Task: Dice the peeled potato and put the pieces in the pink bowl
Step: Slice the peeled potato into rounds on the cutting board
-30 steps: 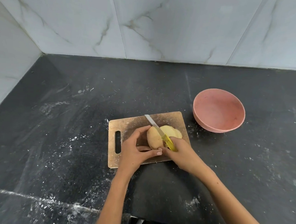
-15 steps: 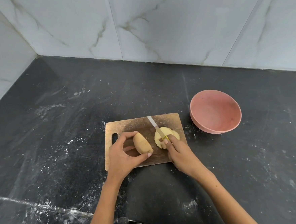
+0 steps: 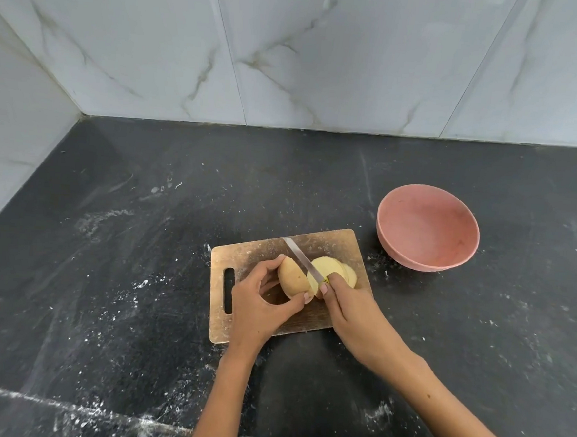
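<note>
Left hand (image 3: 260, 305) curled around the uncut potato (image 3: 293, 280) on the cutting board (image 3: 254, 253), thumb and fingertips pinching its sides. Right hand (image 3: 355, 311) clenched on the yellow-handled knife (image 3: 303, 260), blade angled across the board, edge against the potato's cut face. Cut slices (image 3: 336, 271) lying flat just right of the blade, still on the board. Pink bowl (image 3: 428, 228) off the board's far right corner, on the dark counter (image 3: 139, 276).

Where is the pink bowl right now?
In the head view the pink bowl sits on the dark counter to the right, just beyond the far right corner of the cutting board, apart from both hands.
</note>
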### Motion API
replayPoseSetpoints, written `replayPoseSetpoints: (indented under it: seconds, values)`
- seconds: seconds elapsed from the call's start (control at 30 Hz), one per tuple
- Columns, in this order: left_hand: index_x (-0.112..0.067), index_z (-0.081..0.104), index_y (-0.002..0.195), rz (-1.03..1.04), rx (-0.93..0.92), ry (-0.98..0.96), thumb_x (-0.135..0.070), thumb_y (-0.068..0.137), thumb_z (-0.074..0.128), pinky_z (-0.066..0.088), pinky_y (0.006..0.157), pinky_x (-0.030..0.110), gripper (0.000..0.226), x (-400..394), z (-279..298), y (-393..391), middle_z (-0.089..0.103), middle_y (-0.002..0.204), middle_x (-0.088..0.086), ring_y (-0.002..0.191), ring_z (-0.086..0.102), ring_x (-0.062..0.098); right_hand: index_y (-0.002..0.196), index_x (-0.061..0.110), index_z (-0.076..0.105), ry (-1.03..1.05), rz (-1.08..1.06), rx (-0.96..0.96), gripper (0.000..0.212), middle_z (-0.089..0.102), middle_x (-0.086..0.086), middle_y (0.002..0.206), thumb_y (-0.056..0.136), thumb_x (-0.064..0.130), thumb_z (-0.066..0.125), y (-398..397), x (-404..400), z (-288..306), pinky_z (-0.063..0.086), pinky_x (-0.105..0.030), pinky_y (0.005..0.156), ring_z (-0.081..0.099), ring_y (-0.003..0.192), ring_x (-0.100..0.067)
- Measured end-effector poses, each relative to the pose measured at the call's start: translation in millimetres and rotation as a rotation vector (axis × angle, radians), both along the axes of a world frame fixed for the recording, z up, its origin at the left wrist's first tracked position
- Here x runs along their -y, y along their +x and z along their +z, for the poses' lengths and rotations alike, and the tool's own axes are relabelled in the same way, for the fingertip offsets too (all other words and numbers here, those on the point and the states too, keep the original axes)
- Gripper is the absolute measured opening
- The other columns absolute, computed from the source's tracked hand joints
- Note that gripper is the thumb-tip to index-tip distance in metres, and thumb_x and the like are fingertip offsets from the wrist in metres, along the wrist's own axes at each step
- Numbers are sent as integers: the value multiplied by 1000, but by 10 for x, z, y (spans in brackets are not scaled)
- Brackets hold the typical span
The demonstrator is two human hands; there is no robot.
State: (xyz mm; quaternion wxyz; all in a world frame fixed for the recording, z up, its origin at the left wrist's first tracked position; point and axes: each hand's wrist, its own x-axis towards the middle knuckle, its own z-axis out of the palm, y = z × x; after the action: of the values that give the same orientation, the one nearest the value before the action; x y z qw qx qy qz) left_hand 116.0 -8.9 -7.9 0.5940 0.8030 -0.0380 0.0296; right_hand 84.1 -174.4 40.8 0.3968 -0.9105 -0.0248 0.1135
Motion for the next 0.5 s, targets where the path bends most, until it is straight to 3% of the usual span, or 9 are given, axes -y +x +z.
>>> replayPoseSetpoints:
  seconds: [0.1, 0.27, 0.5]
  values:
    - [-38, 58, 117, 2, -23, -17, -30, 60, 90, 53, 82, 16, 65, 22, 4, -4, 65, 111, -20, 103, 63, -1, 84, 24, 37, -12, 5, -2, 22, 48, 3, 68, 103, 33, 29, -5, -9, -9, 42, -42, 63, 45, 62, -15]
    - [-30, 59, 123, 18, -42, -18, -29, 63, 89, 53, 85, 20, 67, 71, -21, -6, 65, 115, -18, 106, 62, -1, 86, 24, 35, -45, 17, -14, 20, 46, 5, 66, 103, 33, 28, -23, -15, -22, 41, -39, 60, 44, 60, -12]
    - [-25, 62, 120, 20, -37, -37, -24, 62, 90, 53, 82, 17, 64, 81, -6, 1, 67, 113, -14, 104, 63, 0, 91, 26, 34, -105, 4, -21, 15, 45, 9, 66, 103, 33, 28, -27, -52, -62, 33, -23, 50, 44, 58, -7]
